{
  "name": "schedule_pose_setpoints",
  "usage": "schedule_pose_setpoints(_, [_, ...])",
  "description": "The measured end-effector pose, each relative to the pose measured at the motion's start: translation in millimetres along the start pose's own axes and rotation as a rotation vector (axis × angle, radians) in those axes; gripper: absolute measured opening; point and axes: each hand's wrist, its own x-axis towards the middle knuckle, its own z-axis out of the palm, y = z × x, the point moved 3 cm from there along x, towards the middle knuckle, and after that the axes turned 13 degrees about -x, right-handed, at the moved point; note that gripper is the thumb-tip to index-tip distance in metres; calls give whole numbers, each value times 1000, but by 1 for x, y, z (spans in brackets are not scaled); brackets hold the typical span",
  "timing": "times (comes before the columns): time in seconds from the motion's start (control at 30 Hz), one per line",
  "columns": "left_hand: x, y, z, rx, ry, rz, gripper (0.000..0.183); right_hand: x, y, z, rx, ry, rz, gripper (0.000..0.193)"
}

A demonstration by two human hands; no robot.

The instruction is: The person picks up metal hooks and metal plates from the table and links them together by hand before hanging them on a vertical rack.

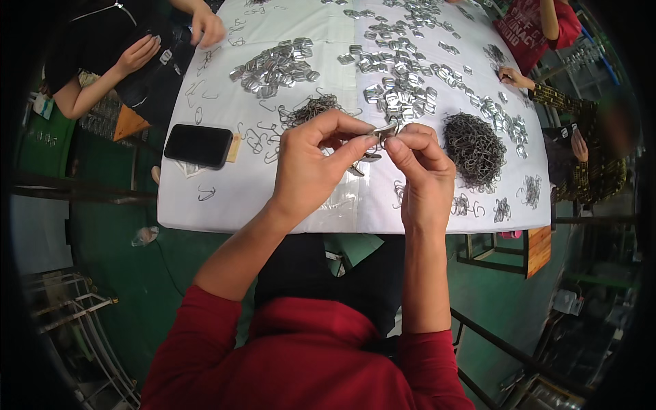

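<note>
Above the near middle of the white-covered table, my left hand (313, 162) pinches a small curved shiny metal plate (388, 128) between thumb and fingers. My right hand (425, 162) meets it from the other side, thumb and fingertips closed at the plate's right end. Whether a wire hook is also between the right fingertips is too small to tell. Just below the left fingertips lie more curved metal plates (357, 169), partly hidden. Behind my left hand is a heap of bent wire hooks (316, 106); a larger, darker heap of wire hooks (474, 150) lies right of my right hand.
Shiny metal plates (277, 68) lie piled at the far left, and more plates (403, 96) spread down the middle. A black phone (198, 145) rests at the left. Small bundles of hooks (502, 209) line the near right. Co-workers' hands (207, 29) are at both table sides.
</note>
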Motion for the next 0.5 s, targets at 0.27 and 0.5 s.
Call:
schedule_pose_setpoints(0.27, [16,-22,25,28,-114,-4,8,9,5,-25,-102,161,-105,12])
schedule_pose_setpoints(0.5, [102,-134,17,620,-199,111,15,17,-8,-58,-60,248,-239,12])
